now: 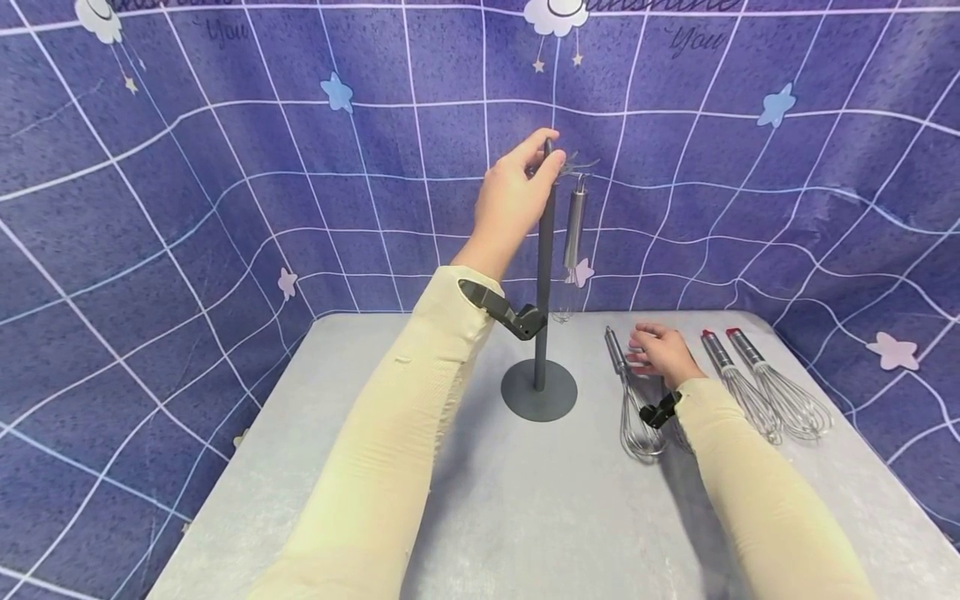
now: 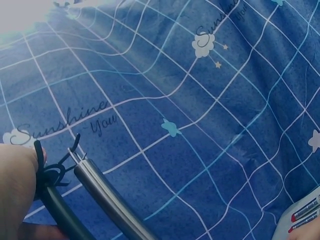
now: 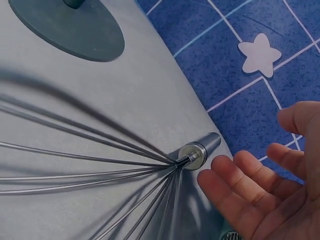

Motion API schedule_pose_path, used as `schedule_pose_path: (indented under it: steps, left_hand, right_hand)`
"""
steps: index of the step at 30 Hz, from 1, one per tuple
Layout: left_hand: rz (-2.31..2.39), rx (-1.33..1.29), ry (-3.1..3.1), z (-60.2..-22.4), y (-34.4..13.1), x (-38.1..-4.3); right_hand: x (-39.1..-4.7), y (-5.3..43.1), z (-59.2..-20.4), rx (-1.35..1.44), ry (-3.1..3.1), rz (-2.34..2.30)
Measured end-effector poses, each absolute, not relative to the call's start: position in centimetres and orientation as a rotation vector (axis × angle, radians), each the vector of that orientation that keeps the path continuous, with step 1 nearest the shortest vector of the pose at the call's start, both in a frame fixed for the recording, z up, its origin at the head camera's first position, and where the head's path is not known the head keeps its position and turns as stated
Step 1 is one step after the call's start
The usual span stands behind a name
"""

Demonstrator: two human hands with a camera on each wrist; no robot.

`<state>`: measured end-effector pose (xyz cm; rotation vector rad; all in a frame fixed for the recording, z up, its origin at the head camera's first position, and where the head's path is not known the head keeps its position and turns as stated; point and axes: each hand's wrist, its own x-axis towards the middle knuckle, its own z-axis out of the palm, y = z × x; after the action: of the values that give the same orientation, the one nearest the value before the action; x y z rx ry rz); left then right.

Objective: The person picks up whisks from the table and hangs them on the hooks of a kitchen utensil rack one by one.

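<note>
Head view: left hand [image 1: 517, 196] grips the stand [image 1: 542, 333] top, steadying it beside the hung whisk [image 1: 573, 242]. Right hand [image 1: 660, 350], fingers relaxed, hovers over the next whisk [image 1: 630, 400] lying right of the stand's base. Advice: grasp its handle squarely.

Matt dark grey stand [image 1: 543, 275] with a smooth round base. Whisk hanging from it [image 1: 573, 229] has a brushed, shiny steel handle. Whisk on the surface [image 1: 632, 400] has thin glossy wire loops. Smooth, pale grey matt surface [image 1: 525, 500]; soft printed blue cloth backdrop [image 1: 187, 208].
</note>
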<state>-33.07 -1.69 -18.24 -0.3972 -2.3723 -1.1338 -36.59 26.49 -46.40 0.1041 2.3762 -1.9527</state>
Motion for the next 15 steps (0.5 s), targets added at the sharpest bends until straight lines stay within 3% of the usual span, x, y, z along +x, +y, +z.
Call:
schedule_pose_path:
  steps: [15]
  left_hand:
    - [-1.110, -0.411, -2.389, -18.13, -1.83, -32.92]
  right_hand:
    - [-36.59, 26.16, -46.75, 0.125, 2.362, -1.881]
